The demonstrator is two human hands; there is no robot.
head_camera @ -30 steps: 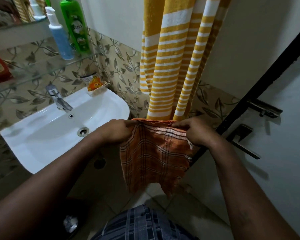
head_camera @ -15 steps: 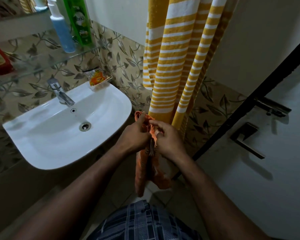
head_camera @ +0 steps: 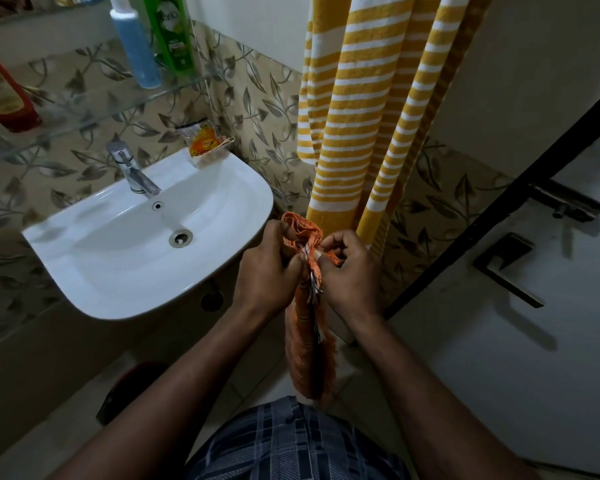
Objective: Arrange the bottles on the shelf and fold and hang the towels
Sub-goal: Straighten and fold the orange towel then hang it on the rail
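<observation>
head: left hand (head_camera: pixel 267 273) and right hand (head_camera: pixel 351 276) grip one orange towel (head_camera: pixel 307 355).

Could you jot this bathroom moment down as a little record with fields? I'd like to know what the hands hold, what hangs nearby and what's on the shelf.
left hand: grips the small orange checked towel
right hand: pinches the same towel near its top
towel shape: gathered narrow, hanging down between the hands
hanging behind: yellow and white striped towel
glass wall shelf: blue pump bottle, green plastic bottle, red bottle
below shelf: white ceramic sink
</observation>
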